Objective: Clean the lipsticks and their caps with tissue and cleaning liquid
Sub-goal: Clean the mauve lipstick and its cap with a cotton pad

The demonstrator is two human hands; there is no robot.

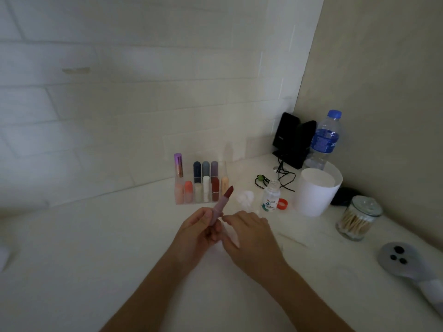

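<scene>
- Against the wall, a clear organiser [177,185] holds capped lipsticks [205,185] upright in two rows.
- The liquid bottle [271,197] stands uncapped, with the red cap [282,203] just beside it and the crumpled tissue [245,198] near.
- The left hand [199,233] grips the tilted, uncapped lipstick [221,203] above the smooth white counter [96,236].
- The right hand [251,236] is beside the tube, fingers bent; grip cannot be told.

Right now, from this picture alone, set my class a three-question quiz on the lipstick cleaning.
1. True or false: the small bottle has its cap on.
2. Which hand grips the open lipstick? A. left B. right C. neither
3. Fill in: the crumpled tissue lies between the lipstick rack and the ____.
Key: 1 false, the red cap lies beside it; 2 A, the left hand; 3 small bottle.
</scene>
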